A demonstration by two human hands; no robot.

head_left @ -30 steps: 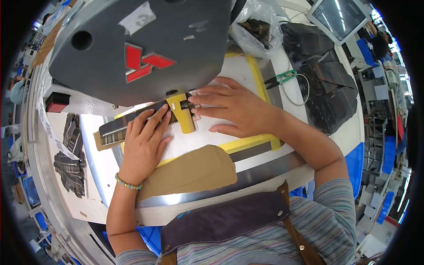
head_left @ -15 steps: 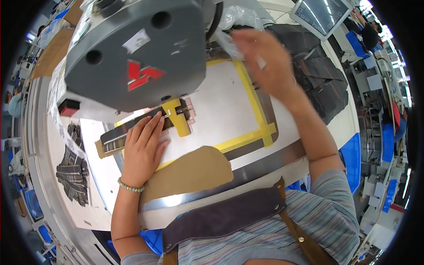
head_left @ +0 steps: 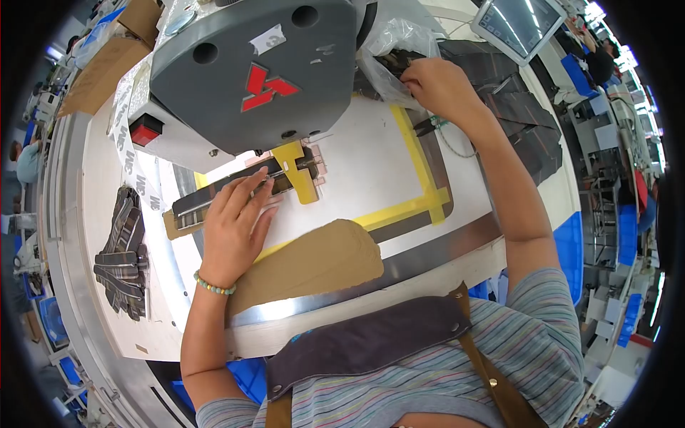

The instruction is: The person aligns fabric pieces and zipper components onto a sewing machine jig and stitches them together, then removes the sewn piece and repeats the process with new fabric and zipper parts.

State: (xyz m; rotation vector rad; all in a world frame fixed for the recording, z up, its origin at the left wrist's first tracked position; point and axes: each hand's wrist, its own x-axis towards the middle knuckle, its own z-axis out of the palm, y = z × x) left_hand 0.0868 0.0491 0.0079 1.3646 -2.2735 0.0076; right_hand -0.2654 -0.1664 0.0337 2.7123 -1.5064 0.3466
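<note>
My left hand (head_left: 235, 225) lies with its fingers out on a dark plaid fabric strip (head_left: 207, 194) under the machine head. Just past those fingertips is a yellow notched plate (head_left: 305, 187), beside the strip's far end. At the back, my right hand (head_left: 444, 89) is closed, its fingertips at a clear plastic bag (head_left: 391, 78) with dark pieces in it. What those fingers pinch is hidden. Small black-handled snips (head_left: 426, 128) on a cord lie below that hand.
The grey machine head (head_left: 214, 93) with a red emblem overhangs the left side. A brown cardboard piece (head_left: 314, 267) lies at the front edge. Dark plaid fabric is piled at right (head_left: 524, 128) and left (head_left: 121, 264). A screen (head_left: 519, 28) stands at the back right.
My right hand has moved from a blurred reach to the plastic bag, fingers now bent at it. My left hand stays on the strip. The whole view has shifted slightly.
</note>
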